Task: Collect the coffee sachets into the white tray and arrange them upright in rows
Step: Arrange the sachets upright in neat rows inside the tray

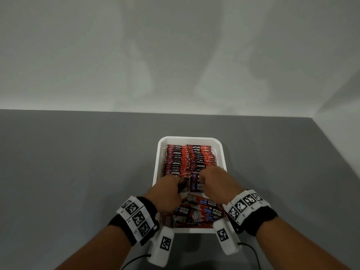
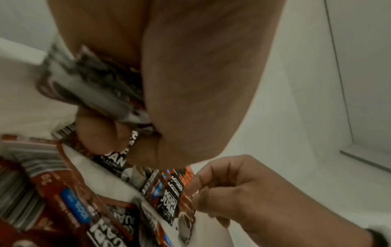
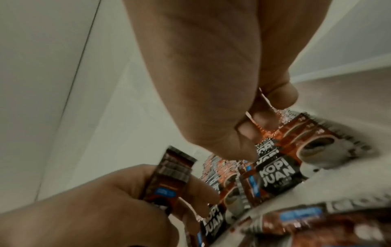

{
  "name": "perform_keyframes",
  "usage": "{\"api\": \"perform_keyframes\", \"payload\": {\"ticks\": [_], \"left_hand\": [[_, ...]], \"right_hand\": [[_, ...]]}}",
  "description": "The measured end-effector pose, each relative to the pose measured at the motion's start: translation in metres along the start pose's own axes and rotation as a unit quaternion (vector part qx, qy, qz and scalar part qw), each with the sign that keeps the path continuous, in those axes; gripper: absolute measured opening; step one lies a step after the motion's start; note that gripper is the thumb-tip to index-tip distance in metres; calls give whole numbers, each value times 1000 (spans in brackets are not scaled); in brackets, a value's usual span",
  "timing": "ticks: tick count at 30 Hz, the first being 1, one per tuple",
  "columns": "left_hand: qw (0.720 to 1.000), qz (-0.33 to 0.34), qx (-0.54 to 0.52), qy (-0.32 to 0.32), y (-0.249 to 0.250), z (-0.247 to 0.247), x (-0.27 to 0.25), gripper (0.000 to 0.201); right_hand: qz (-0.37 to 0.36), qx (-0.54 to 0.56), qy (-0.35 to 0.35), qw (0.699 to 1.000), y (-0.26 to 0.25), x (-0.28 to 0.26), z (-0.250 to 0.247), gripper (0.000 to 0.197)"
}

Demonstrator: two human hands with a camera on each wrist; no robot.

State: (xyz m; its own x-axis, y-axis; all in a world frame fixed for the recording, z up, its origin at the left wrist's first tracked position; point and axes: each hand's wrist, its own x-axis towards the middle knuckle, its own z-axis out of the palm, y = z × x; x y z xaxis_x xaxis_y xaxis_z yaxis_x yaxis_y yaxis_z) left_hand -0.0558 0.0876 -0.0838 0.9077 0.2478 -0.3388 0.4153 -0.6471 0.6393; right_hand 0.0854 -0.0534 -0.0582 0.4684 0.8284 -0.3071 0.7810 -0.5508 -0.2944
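Standing on edge in two rows, the sachets (image 1: 188, 158) filled the far part of the tray (image 1: 221, 151), their long axes running across it, side to side. At the near end of those rows, mid-tray, both hands worked. The left hand (image 1: 167, 191) had its grip curled round a small bundle (image 1: 183, 185) of sachets, held more or less upright just beside the left row's last packet. The right hand (image 1: 216, 182) pinched the top edge of the end sachet (image 3: 275, 173) in the right row, fingers bent over it. The bundle lay just left of the right hand, so I judge the left hand was nearer to seat it, turned to match the rows. Nearer than the hands, in the tray's near end, loose sachets (image 1: 202, 211) lay flat and jumbled. The tray sat on the grey desk (image 1: 78, 172).
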Motion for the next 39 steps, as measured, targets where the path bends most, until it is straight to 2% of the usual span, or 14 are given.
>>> {"api": "perform_keyframes", "payload": {"ticks": [4,10,15,32,36,39], "left_hand": [[995,7,75,-67,-2,8,3,23],[983,-25,173,-55,-8,19,3,51],[973,-4,226,-36,-11,20,5,53],[972,-22,232,-24,-23,31,15,75],[979,-20,204,-14,-23,25,12,71],[993,-9,121,9,-16,19,8,52]], "right_hand": [[-6,11,-82,997,8,-15,17,21],[-30,-41,-93,994,11,-16,38,41],[-21,-47,-64,997,10,-13,44,47],[-21,-92,7,995,7,-10,54,52],[-25,-79,14,996,9,-11,55,49],[-25,-53,10,998,8,-12,52,48]]}}
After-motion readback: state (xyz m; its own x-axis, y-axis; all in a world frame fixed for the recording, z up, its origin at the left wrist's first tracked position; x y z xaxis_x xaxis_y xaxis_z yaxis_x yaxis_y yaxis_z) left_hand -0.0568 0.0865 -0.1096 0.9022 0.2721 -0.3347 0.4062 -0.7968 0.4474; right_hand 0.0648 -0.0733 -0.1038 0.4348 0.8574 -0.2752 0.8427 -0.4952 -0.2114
